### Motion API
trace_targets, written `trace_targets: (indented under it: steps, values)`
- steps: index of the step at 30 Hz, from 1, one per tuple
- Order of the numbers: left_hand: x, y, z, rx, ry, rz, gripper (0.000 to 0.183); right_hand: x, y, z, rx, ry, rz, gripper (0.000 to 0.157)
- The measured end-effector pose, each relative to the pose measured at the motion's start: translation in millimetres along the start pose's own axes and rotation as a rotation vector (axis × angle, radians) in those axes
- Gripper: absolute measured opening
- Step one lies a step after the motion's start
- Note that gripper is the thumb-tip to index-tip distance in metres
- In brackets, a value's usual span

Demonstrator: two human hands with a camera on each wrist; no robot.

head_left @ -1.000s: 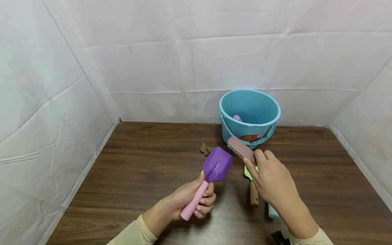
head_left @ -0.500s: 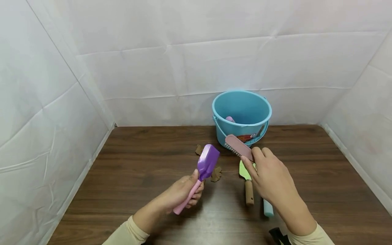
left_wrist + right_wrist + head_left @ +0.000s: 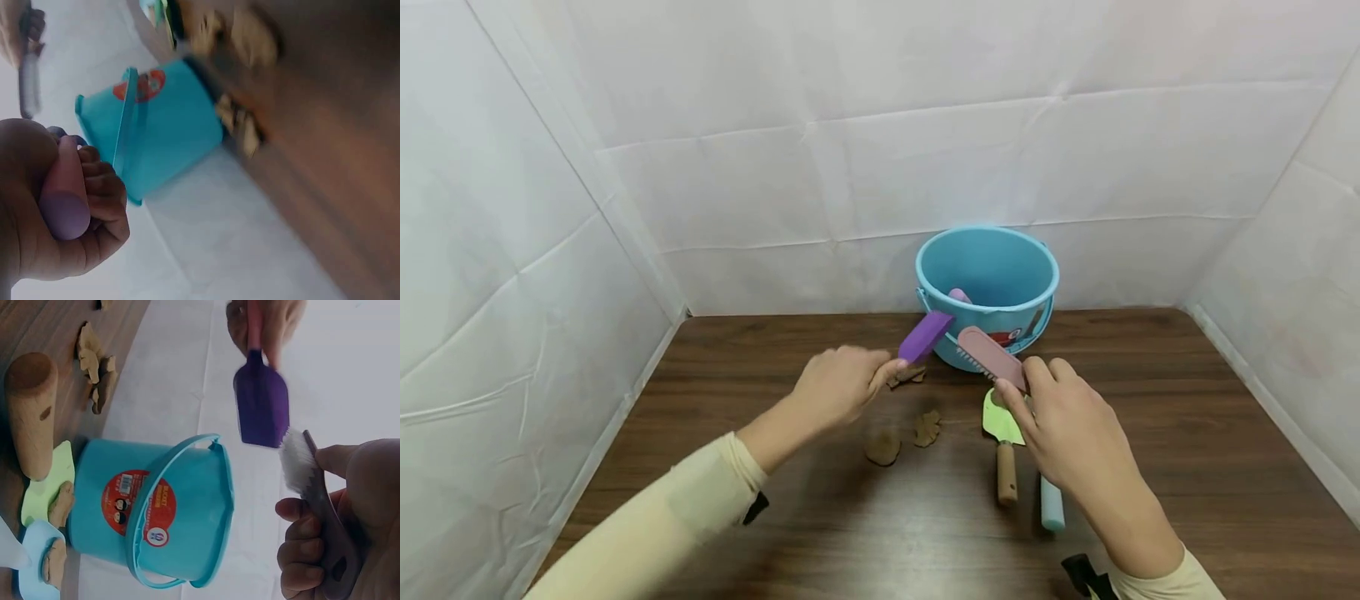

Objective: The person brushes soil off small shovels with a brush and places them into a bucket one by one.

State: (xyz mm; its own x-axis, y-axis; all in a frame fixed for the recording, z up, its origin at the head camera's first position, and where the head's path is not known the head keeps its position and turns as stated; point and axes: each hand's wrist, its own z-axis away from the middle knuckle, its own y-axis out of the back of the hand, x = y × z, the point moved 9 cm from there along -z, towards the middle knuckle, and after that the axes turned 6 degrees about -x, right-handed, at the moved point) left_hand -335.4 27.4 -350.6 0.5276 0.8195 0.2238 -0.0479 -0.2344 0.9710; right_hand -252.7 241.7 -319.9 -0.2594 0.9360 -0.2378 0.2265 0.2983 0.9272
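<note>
While the left grip (image 3: 844,381) clasps a pink-handled purple trowel (image 3: 925,336) angled ahead of it, the right grip (image 3: 1067,427) pinches a pink brush (image 3: 991,355); beyond these 2 grips, a blue bucket (image 3: 1007,267) stands on the tabletop (image 3: 1157,400).

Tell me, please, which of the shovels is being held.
The purple shovel with the pink handle: the left hand grips it, while the green shovel and the light blue shovel lie on the table.
</note>
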Motion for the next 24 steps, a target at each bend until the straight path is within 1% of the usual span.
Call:
trace_targets:
  steps: [3,5,10,13,15,18,21,24]
  values:
    - [-0.8,16.9,-26.9,0.010,0.025,-0.115,0.047,2.9,4.0,-0.6,0.006,-0.021,0.010,0.039]
    - [0.6,27.1,-45.8,0.017,0.024,-0.192,0.049,5.2,7.3,-0.9,0.017,-0.033,0.015,0.038]
    - [6.0,50.4,-89.1,0.058,-0.018,-0.452,0.056,7.8,12.5,-1.6,0.032,-0.054,0.012,0.040]
    - [9.3,57.8,-111.8,0.044,-0.037,-0.566,0.059,8.8,14.1,-0.6,0.025,-0.076,0.008,0.041]
    - [11.0,59.0,-124.8,0.006,-0.041,-0.610,0.060,8.7,14.7,-0.3,0.014,-0.088,0.007,0.042]
    - [14.8,55.2,-140.7,-0.069,-0.063,-0.657,0.058,6.6,14.7,-0.1,-0.003,-0.101,0.004,0.043]
    - [19.1,47.7,-152.6,-0.145,-0.081,-0.674,0.056,2.3,15.8,0.2,0.002,-0.107,0.002,0.041]
    - [23.7,39.1,-161.8,-0.199,-0.100,-0.679,0.053,-2.3,17.3,0.5,0.021,-0.113,0.000,0.039]
